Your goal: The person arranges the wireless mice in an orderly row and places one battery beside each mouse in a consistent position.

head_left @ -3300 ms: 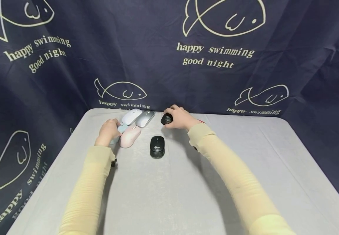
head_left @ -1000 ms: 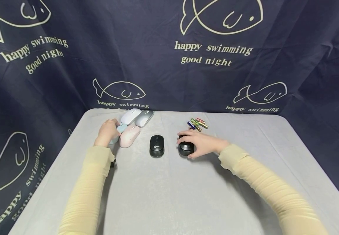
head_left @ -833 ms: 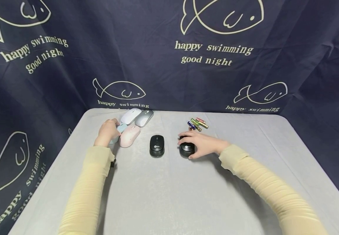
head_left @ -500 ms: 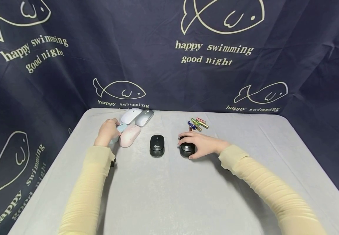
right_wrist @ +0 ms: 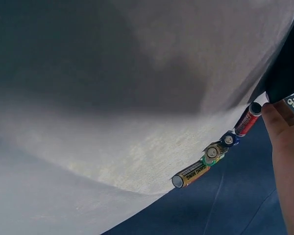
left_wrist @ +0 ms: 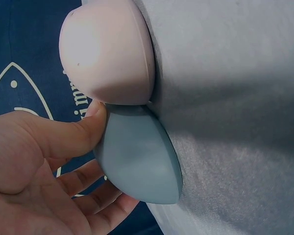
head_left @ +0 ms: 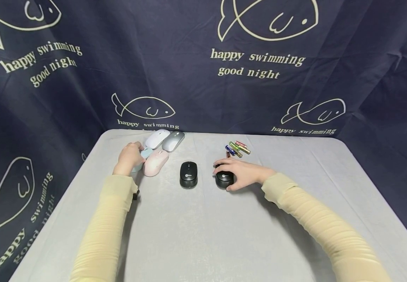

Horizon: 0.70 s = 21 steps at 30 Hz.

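Note:
In the head view my left hand (head_left: pixel 128 157) grips a light blue mouse (head_left: pixel 146 153), its thumb against one side. The left wrist view shows this mouse (left_wrist: pixel 139 156) on the grey cloth, touching a pink mouse (left_wrist: pixel 108 54). My right hand (head_left: pixel 244 173) holds a black mouse (head_left: pixel 224 178) on the table, thumb at the near side and fingers across the far side. A second black mouse (head_left: pixel 188 174) lies to its left. In the right wrist view only the dark edge of the held mouse (right_wrist: pixel 289 63) shows beside the fingers.
Behind the pink mouse lie a white mouse (head_left: pixel 157 139) and a grey mouse (head_left: pixel 173 141). Several coloured batteries (head_left: pixel 236 149) lie loosely grouped just beyond my right hand. A grey cloth covers the table (head_left: pixel 203 235); a navy curtain (head_left: pixel 203 90) with fish prints hangs behind.
My right hand has brought the black mouse from the table's back edge forward and to the right, beside the other black mouse. The batteries have come into view. My left hand stays put.

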Each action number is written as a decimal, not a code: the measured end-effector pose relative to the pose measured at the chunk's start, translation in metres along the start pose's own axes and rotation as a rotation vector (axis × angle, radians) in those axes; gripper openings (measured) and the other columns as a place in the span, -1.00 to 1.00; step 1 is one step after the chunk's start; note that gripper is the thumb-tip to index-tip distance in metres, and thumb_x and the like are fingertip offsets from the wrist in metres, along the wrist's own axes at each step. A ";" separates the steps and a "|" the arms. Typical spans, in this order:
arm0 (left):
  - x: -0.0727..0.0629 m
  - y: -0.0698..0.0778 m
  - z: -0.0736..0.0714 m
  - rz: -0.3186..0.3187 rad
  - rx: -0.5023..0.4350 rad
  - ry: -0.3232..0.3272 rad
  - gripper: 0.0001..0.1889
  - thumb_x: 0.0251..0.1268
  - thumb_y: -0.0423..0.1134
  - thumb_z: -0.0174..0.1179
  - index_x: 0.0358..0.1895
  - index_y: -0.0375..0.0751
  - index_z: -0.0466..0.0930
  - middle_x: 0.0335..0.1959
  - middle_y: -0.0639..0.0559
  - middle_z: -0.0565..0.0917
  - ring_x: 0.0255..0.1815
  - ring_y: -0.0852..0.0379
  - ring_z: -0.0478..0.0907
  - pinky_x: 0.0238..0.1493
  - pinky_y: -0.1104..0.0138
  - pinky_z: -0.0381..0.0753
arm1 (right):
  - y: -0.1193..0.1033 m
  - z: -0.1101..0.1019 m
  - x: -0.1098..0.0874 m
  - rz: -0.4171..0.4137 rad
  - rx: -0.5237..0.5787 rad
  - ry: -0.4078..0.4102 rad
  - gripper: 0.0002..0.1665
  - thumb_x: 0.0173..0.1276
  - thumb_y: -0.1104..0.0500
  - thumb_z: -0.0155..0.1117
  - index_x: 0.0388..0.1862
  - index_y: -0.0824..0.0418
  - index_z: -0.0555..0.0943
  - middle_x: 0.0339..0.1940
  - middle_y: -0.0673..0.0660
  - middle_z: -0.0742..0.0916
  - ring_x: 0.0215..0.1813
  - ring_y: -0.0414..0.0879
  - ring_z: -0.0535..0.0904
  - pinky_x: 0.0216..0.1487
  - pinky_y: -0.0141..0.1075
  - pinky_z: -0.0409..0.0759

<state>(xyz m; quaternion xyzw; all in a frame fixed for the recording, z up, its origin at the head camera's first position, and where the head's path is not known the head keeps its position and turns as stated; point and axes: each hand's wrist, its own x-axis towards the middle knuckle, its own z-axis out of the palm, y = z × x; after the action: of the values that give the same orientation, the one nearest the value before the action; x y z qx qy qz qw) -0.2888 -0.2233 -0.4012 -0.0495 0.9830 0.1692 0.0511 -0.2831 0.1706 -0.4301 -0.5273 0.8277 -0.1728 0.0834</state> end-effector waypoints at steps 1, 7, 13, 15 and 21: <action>0.000 0.000 0.000 -0.001 0.001 -0.002 -0.48 0.03 -0.33 0.33 0.10 -0.40 0.44 0.08 -0.42 0.47 0.06 -0.30 0.46 0.10 -0.03 0.45 | 0.000 0.000 0.000 -0.001 0.000 0.000 -0.29 -0.04 0.00 0.43 0.16 0.06 0.50 0.32 0.21 0.42 0.36 0.08 0.29 0.36 0.08 0.18; 0.002 -0.001 0.000 -0.005 0.007 -0.009 -0.48 0.03 -0.33 0.33 0.10 -0.39 0.44 0.09 -0.42 0.47 0.08 -0.31 0.45 0.12 -0.05 0.44 | 0.001 0.001 0.000 -0.004 -0.004 0.000 -0.29 -0.02 -0.01 0.43 0.18 0.04 0.49 0.32 0.21 0.42 0.36 0.08 0.29 0.36 0.11 0.16; 0.002 -0.002 -0.001 -0.011 0.015 -0.019 -0.47 0.05 -0.30 0.33 0.12 -0.38 0.43 0.08 -0.42 0.46 0.07 -0.30 0.45 0.11 -0.04 0.45 | 0.000 0.000 0.001 0.011 -0.009 -0.016 -0.28 -0.01 -0.02 0.42 0.20 0.01 0.47 0.33 0.21 0.40 0.37 0.09 0.27 0.34 0.10 0.21; 0.002 -0.002 0.000 -0.004 0.018 -0.018 -0.48 0.04 -0.30 0.33 0.11 -0.39 0.43 0.08 -0.42 0.46 0.07 -0.31 0.45 0.11 -0.04 0.44 | -0.001 -0.001 0.001 0.018 -0.012 -0.026 -0.26 -0.02 -0.04 0.43 0.21 0.01 0.47 0.34 0.20 0.40 0.38 0.08 0.27 0.34 0.09 0.20; 0.003 -0.003 0.000 0.013 0.022 -0.016 -0.50 0.04 -0.32 0.32 0.10 -0.39 0.44 0.08 -0.43 0.47 0.09 -0.32 0.44 0.14 -0.05 0.42 | -0.002 -0.005 0.001 0.021 -0.017 -0.033 -0.23 -0.03 -0.08 0.47 0.21 0.04 0.47 0.33 0.20 0.41 0.37 0.09 0.28 0.35 0.09 0.19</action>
<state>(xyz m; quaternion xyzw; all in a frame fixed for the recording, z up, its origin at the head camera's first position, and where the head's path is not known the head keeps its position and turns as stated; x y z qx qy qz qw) -0.2911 -0.2260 -0.4022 -0.0413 0.9847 0.1589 0.0586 -0.2831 0.1693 -0.4250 -0.5223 0.8330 -0.1562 0.0944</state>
